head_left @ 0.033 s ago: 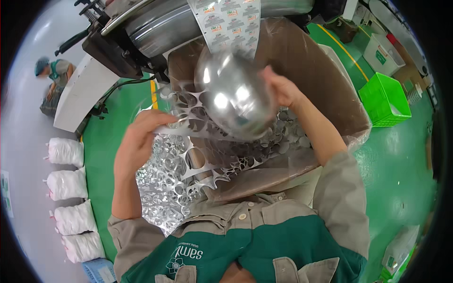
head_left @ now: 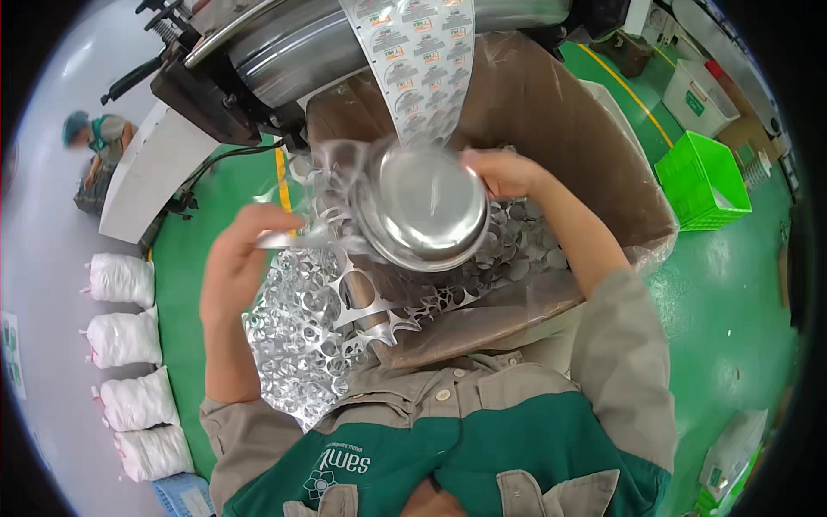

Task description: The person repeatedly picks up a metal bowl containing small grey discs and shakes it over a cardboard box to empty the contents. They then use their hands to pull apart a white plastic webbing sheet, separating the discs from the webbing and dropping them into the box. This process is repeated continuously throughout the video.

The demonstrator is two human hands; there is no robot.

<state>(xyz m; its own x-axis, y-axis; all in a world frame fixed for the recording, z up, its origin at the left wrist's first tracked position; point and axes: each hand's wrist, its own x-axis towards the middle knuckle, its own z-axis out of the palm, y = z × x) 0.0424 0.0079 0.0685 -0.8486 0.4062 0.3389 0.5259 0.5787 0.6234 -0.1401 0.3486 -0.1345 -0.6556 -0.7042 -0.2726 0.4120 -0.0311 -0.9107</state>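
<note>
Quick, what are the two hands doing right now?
Left hand: closed, pinching the punched silver foil strip.
Right hand: closed on the rim of the shiny metal bowl.

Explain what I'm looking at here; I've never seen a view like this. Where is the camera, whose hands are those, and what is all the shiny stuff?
The camera sits on the worker's head and looks down through a fisheye lens, so straight edges bend. The arms coming up from below are the worker's own. The right hand holds a shiny metal bowl by its rim. The left hand grips a strip of silver foil punched full of round holes; more of it hangs down toward the jacket. Behind them stands a large lined cardboard box with round silver discs inside. Above, a machine feeds out a printed foil web. White sacks lie on the floor at left, a green crate at right, and another person works far off.
</note>
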